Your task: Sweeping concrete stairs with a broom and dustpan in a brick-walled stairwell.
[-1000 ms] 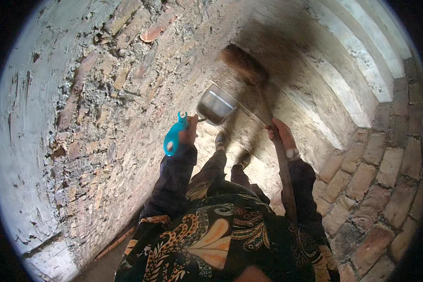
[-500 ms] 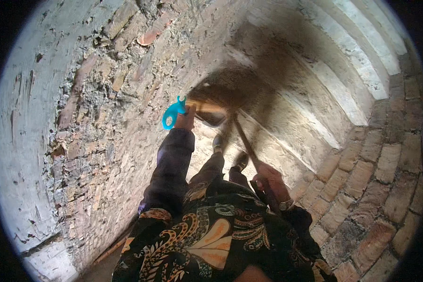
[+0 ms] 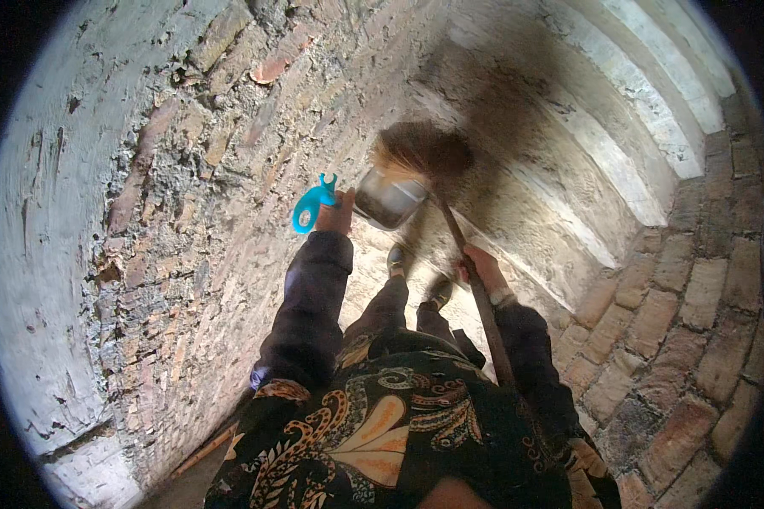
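My left hand [image 3: 338, 214] is closed around a dustpan [image 3: 390, 200] beside the rough wall. The pan looks pale grey and a little blurred, and its teal handle [image 3: 313, 204] sticks out past my fist. In my right hand [image 3: 484, 270] is the dark wooden stick of a broom [image 3: 460, 233], its fingers wrapped round it. The broom's brown bristle head [image 3: 423, 151], smeared by motion, is just beyond the pan and overlaps its far edge. Whether the bristles touch the pan cannot be made out.
A crumbling brick wall [image 3: 187, 212] rises close on the left. Pale curved steps or ledges [image 3: 603, 204] run along the right, with brickwork [image 3: 662, 356] nearer me. My feet [image 3: 396, 259] stand on the light, dusty floor behind the pan. A dark shadow lies beyond the broom.
The right hand has moved forward with the broom. Its bristles have shifted off the pan, away from me and slightly right, leaving more of the pan visible. My left hand has stayed nearly still.
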{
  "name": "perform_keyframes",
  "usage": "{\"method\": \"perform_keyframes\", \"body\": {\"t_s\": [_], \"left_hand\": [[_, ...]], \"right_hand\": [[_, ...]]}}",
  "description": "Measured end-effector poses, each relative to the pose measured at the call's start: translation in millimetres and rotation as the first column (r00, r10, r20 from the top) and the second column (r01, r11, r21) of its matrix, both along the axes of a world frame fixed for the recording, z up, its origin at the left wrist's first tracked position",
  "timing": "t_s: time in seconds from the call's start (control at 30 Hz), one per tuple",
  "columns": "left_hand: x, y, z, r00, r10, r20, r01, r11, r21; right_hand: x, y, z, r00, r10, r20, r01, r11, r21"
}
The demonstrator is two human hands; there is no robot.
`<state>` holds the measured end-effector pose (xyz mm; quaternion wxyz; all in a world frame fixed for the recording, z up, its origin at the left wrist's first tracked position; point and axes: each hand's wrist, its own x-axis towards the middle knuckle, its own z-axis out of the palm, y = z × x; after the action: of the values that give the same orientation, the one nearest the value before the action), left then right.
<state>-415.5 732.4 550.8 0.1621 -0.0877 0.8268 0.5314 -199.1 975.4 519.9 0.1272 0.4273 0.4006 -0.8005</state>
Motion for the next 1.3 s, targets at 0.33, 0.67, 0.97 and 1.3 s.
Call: {"method": "perform_keyframes", "body": {"t_s": [0.33,0.67,0.97,1.3], "left_hand": [[-6,-6,-15,0.969,-0.145,-0.2,0.133,0.989,-0.071],[-11,9,-47,0.758,-0.315,-0.57,0.126,0.93,-0.347],[-7,8,-32,0.938,-0.268,-0.219,0.199,0.935,-0.293],[2,6,-37,0.95,-0.19,-0.247,0.164,0.979,-0.121]], "right_hand": [[29,2,103,0.994,-0.08,0.076,0.078,0.997,0.027],[-6,0,-13,0.974,0.219,-0.057,-0.196,0.942,0.272],[103,-34,72,0.873,0.433,-0.224,-0.177,0.71,0.681],[55,4,102,0.995,0.059,-0.082,-0.047,0.989,0.143]]}}
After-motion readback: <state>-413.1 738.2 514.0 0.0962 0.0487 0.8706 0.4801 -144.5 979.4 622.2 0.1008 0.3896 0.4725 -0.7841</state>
